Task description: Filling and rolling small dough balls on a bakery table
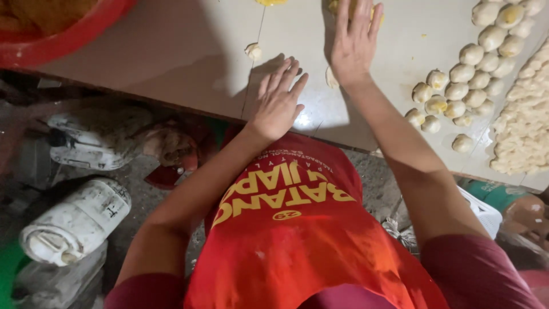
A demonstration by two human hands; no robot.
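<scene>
So both hands are flat on the pale, flour-dusted worktable (189,51), fingers spread, nothing gripped in either one. The right hand (354,43) is stretched toward the far edge and pressing down on a yellowish lump of dough (333,6) that pokes out past the fingertips. Most of that lump is under the palm or cut off by the top of the frame, so I can't tell its real shape. The left hand (278,103) lies open near the table's near edge, palm down on bare surface, touching no dough that I can see.

Between the hands there's a small pale scrap of dough (330,78) just beside the right wrist, and another small off-white dough piece (253,51) sits a bit farther left. Off to the right are rows of small rounded dough balls (457,88), some with yellow showing at the top, and past those a bunched mass of pale lumpy dough pieces (523,131) running off the right edge.

The far-left corner has a red plastic basin (63,37), mostly cut off. Under the table it's dim: a dirty white plastic jug (74,220) lies on its side, other stuff there is too murky to name.
</scene>
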